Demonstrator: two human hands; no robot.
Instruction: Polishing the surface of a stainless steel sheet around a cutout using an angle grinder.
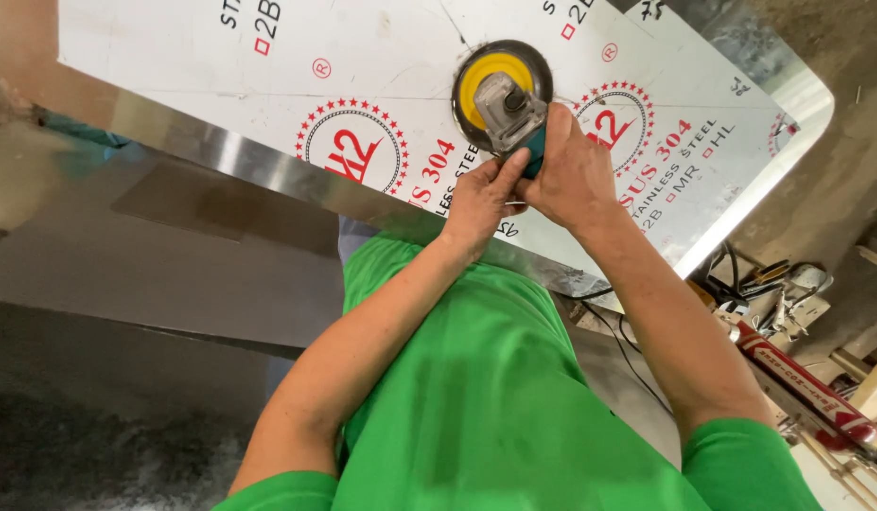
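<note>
While gripped: teal angle grinder (514,114), yellow-centred disc (491,78).

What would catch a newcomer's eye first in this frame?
Top centre, the angle grinder with its yellow disc sits on a white-filmed steel sheet with red round stamps. Both hands grip it: the left hand at the body's near end, the right hand around the body. The bright green shirt fills the lower middle.
</note>
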